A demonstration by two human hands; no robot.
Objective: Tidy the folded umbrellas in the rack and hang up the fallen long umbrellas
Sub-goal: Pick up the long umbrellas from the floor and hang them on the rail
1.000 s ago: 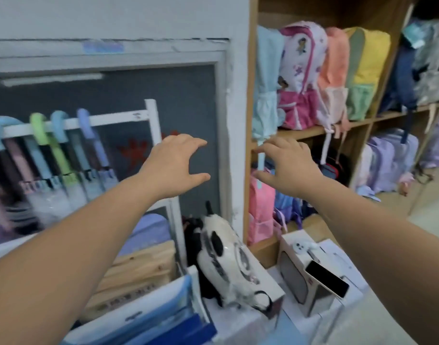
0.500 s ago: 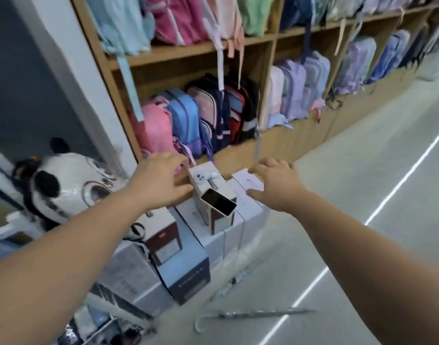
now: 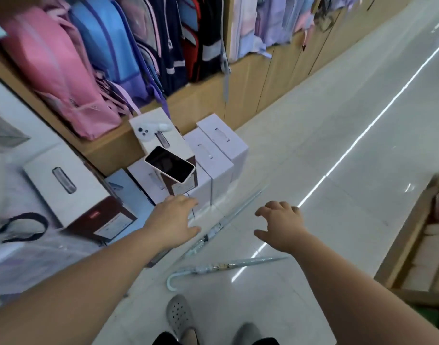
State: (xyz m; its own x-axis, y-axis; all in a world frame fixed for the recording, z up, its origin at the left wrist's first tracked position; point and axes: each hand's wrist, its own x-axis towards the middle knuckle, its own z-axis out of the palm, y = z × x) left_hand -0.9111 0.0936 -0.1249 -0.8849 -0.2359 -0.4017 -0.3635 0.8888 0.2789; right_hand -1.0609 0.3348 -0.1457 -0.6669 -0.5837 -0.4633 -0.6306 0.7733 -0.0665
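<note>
Two long clear umbrellas lie on the pale floor. One umbrella [image 3: 221, 266] with a white hooked handle lies nearly level in front of my feet. The other umbrella [image 3: 228, 217] runs diagonally from near the white boxes down toward my left hand. My left hand [image 3: 175, 220] hovers above the floor beside the boxes, fingers spread, holding nothing. My right hand [image 3: 280, 225] hangs over the floor to the right of the diagonal umbrella, fingers loosely bent and empty. The umbrella rack is out of view.
White boxes [image 3: 213, 155] stand stacked by the wooden shelf base, with a phone [image 3: 170, 164] lying on one. Backpacks [image 3: 106, 53] fill the shelf above. A wooden display [image 3: 412, 245] stands at the right. My grey shoes [image 3: 180, 317] are at the bottom.
The view has swung from the umbrella rack down and right to the floor. Both hands have dropped lower toward the two fallen umbrellas, which now lie in full view.
</note>
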